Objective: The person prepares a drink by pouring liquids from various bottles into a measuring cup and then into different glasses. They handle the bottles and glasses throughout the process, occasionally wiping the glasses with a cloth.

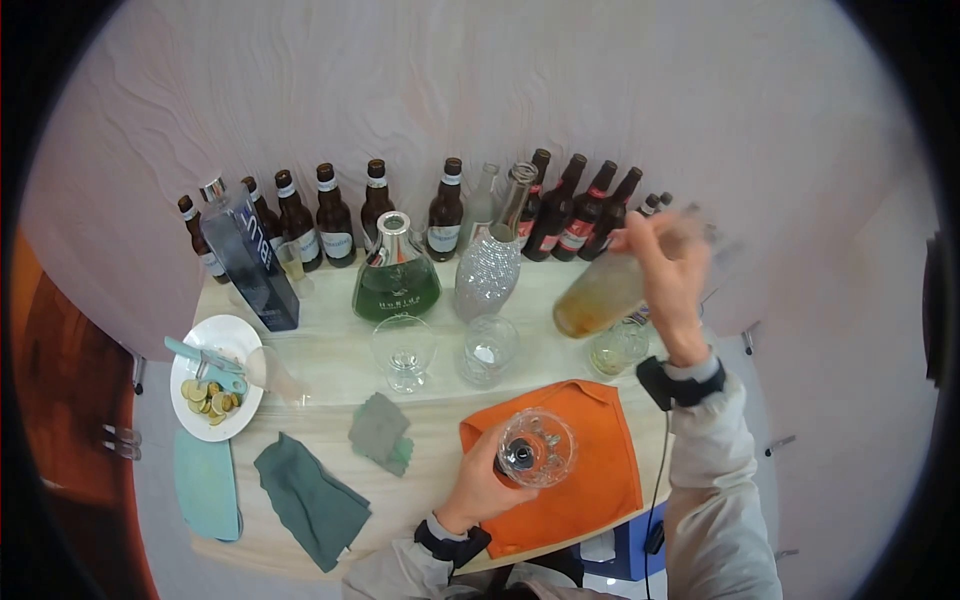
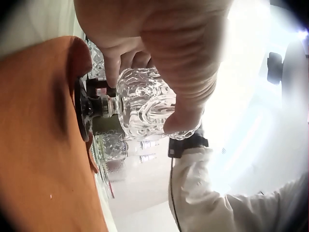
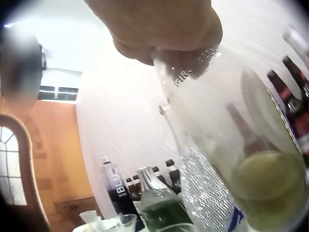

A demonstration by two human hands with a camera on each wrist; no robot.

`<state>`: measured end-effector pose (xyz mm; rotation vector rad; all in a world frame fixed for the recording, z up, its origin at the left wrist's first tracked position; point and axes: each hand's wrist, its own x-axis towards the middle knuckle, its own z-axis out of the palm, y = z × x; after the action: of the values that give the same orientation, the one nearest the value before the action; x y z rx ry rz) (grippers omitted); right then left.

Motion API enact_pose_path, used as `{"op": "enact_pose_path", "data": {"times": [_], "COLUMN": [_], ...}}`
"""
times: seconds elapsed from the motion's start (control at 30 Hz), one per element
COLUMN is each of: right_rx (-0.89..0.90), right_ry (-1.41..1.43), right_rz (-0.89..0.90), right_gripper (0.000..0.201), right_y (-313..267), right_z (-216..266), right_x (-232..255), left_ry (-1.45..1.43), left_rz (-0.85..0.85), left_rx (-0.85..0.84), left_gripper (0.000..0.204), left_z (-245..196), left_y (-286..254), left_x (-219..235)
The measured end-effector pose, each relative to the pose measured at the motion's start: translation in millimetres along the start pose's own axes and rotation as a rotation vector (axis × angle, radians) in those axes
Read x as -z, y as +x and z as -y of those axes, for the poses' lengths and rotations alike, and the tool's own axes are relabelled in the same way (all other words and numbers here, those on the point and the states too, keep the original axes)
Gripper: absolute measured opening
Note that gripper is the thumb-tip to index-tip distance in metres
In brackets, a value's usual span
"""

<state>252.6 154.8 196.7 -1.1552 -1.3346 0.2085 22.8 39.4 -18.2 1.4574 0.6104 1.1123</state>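
Observation:
My left hand [image 1: 476, 492] grips a clear cut-glass goblet [image 1: 548, 447] with a dark foot, thumb and fingers around its bowl. Folds of an orange cloth [image 1: 605, 480] lie under the goblet; in the left wrist view the dark foot [image 2: 83, 108] is right at the cloth. Over the right side of the table, my right hand [image 1: 672, 285] holds a clear glass bottle [image 1: 592, 300] by its upper part. This bottle leans, with yellowish liquid [image 3: 268, 191] in its lower end. Below it stands a patterned glass [image 1: 617, 352] with pale green contents.
Along the back stand several brown beer bottles [image 1: 337, 222], a tall blue bottle [image 1: 250, 262], a green flask-shaped bottle [image 1: 397, 290] and a glittery silver bottle [image 1: 488, 275]. Two empty glasses [image 1: 488, 352] stand mid-table. Leftward are a white plate [image 1: 240, 335] of lime slices and a dark green cloth [image 1: 315, 505].

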Motion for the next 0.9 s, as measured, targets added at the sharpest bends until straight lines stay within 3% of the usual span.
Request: {"op": "enact_pose_path", "data": {"times": [0.1, 0.17, 0.23, 0.3, 0.4, 0.6, 0.9], "right_rx": [0.049, -0.027, -0.115, -0.007, 0.05, 0.013, 0.04], "right_ry": [-0.133, -0.242, -0.39, -0.7, -0.67, -0.885, -0.972], "right_rz": [0.108, 0.264, 0.421, 0.704, 0.888, 0.997, 1.089], "right_gripper": [0.021, 0.019, 0.016, 0.013, 0.012, 0.022, 0.026], "right_y": [-24, -49, -80, -104, -136, -165, -166], "right_z": [51, 69, 68, 58, 34, 9, 7], "right_x": [34, 53, 69, 81, 86, 89, 83], "left_ry": [-0.029, -0.025, -0.041, -0.035, -0.011, 0.043, 0.045], "left_rz": [0.033, 0.024, 0.05, 0.051, 0.054, 0.096, 0.111], "left_rx": [0.008, 0.018, 0.013, 0.025, 0.03, 0.008, 0.006], "left_gripper": [0.09, 0.09, 0.09, 0.09, 0.092, 0.098, 0.096], "left_z": [-1, -2, -8, -6, -2, 2, -4], "left_y": [1, -1, 1, 1, -1, -4, -2], "left_x": [0, 1, 2, 3, 0, -2, 1]}}
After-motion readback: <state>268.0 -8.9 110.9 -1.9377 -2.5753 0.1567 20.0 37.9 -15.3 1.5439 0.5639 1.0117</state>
